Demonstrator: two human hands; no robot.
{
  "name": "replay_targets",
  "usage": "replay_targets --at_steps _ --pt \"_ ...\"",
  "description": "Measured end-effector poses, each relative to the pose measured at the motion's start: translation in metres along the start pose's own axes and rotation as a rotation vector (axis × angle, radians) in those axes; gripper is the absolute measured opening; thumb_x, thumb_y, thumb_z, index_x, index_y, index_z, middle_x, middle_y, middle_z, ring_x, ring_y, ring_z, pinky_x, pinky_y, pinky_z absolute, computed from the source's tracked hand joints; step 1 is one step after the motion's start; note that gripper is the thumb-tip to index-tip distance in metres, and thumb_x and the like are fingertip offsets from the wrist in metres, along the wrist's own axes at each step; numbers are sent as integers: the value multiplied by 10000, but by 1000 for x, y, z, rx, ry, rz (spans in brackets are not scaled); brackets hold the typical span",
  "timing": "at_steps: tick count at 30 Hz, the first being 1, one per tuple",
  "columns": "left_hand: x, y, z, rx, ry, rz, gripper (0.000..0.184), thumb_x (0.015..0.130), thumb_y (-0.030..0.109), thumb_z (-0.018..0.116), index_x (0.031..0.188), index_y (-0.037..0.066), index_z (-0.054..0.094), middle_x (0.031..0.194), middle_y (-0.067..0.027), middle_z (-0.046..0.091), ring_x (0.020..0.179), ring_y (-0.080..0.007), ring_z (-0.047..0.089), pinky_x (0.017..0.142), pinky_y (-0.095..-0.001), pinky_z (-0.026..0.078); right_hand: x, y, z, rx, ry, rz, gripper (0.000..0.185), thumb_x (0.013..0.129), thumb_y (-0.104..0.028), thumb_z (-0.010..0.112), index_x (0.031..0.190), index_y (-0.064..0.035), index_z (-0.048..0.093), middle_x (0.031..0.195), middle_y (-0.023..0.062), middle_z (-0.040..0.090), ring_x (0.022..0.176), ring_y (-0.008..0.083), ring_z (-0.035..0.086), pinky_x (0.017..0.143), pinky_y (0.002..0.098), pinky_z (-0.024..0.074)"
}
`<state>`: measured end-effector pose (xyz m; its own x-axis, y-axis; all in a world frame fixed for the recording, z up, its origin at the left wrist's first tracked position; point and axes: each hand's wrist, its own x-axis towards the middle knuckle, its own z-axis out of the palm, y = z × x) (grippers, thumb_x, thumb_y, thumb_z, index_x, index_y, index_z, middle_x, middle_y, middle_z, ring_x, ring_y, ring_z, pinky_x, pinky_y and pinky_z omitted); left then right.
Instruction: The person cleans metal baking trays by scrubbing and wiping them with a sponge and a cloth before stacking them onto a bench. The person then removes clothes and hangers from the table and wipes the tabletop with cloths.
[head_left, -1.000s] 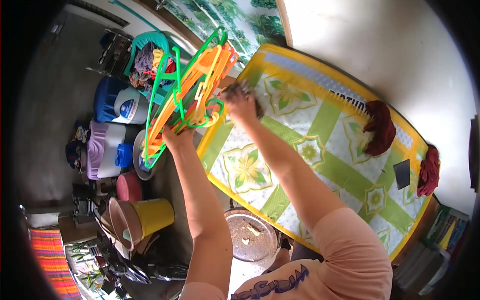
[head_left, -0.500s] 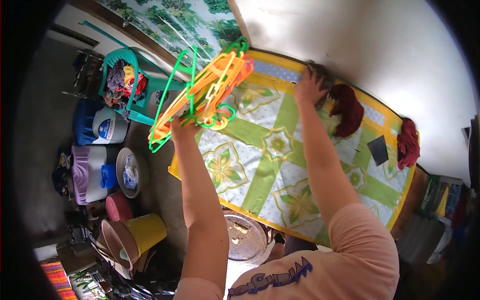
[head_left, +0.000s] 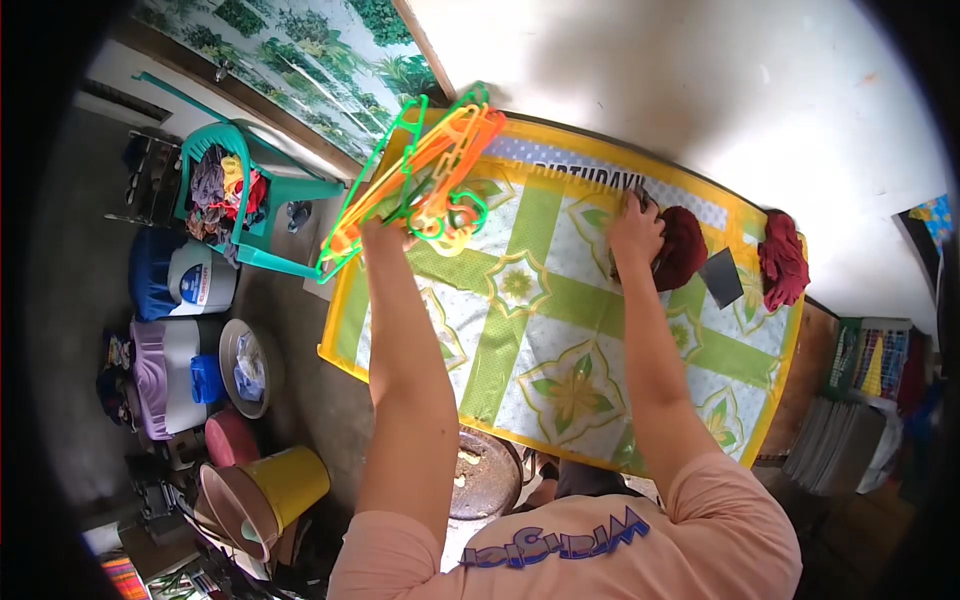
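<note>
My left hand [head_left: 388, 236] is closed round a bundle of green, orange and yellow plastic hangers [head_left: 435, 165], held over the left end of the table [head_left: 515, 345]. On the far side of the table, my right hand [head_left: 637, 236] has its fingers curled over a dark bunched cloth [head_left: 648, 200], mostly hidden beneath them. That cloth lies against a dark red cloth [head_left: 682, 248]. To the right are a flat dark square [head_left: 721, 279] and another dark red cloth [head_left: 783, 260].
A green chair [head_left: 275, 262] at the left holds piled clothes [head_left: 225, 190]. Below it are a grey basin [head_left: 231, 370], a red tub [head_left: 230, 438] and a yellow bucket [head_left: 296, 483]. A round lid-like object [head_left: 485, 475] sits below the table's near edge. A wall borders the far side.
My right hand has moved from the table's left end to the dark red cloth, bringing the dark cloth along. The hangers stay in my left hand. The view has shifted.
</note>
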<state>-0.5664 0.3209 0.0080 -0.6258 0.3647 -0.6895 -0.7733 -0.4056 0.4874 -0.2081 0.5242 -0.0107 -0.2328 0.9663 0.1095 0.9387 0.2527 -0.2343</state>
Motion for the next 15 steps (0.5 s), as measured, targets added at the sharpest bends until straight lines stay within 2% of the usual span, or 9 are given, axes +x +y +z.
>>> replay_targets --at_steps 3,4,5,6,8,9,11,13,15 --pt "-6 38 -18 -156 29 0 500 1026 419 213 1378 139 433 1425 -103 466 1271 -315 480 1065 -555 359 -14 -32 -15 34 139 -313 590 774 -221 623 1347 -272 491 1348 67 470 1035 308 528 808 440 485" --pt "-10 50 -20 -234 47 -22 478 1029 401 235 1366 137 446 1417 -110 475 1277 -315 473 1076 -547 351 -30 -64 -21 27 63 -416 555 796 -205 596 1340 -250 499 1344 67 471 1035 301 524 810 437 481" --pt "-3 63 -26 -164 39 15 528 1035 420 138 1407 101 335 1427 -139 450 1289 -370 446 1030 -610 375 -47 -100 -23 22 -11 -522 521 817 -188 569 1333 -229 507 1341 66 473 1034 294 521 813 433 478" --pt "-19 67 -19 -187 -151 51 560 1028 439 127 1435 92 295 1465 -164 401 1308 -388 421 1064 -604 334 -68 -135 -18 85 -191 -559 576 815 -54 506 1352 -263 490 1420 39 418 1143 295 491 939 458 439" --pt "-65 76 12 -218 -127 -36 584 1023 449 119 1432 78 310 1481 -197 364 1320 -404 402 1081 -609 300 -98 -186 21 164 -258 -898 559 859 -65 486 1390 -237 459 1452 42 403 1244 290 440 1001 538 361" --pt "-64 86 9 -190 -207 -8 599 1019 463 134 1412 62 344 1464 -220 376 1331 -411 386 1076 -621 294 -87 -193 38 205 -238 -932 547 871 -66 474 1394 -226 454 1448 46 412 1264 289 427 1006 557 346" --pt "-59 101 8 -192 -159 48 569 1024 449 164 1382 65 381 1435 -210 414 1309 -417 407 1054 -632 312 -53 -215 67 290 -212 -993 525 896 -69 451 1403 -205 444 1440 53 429 1302 286 402 1017 595 315" --pt "-36 130 -25 -213 -14 73 487 1032 404 226 1326 75 432 1374 -185 470 1256 -421 451 1018 -644 343 16 -206 79 188 -164 -616 490 817 -171 563 1305 -201 525 1306 26 525 1184 284 458 924 575 348" --pt "-43 130 -37 -103 102 200 518 1032 415 233 1364 58 409 1391 -193 463 1269 -404 446 1042 -591 350 68 -152 72 -12 81 -371 370 816 -218 584 1183 -179 556 1162 60 547 1077 270 511 802 517 439"
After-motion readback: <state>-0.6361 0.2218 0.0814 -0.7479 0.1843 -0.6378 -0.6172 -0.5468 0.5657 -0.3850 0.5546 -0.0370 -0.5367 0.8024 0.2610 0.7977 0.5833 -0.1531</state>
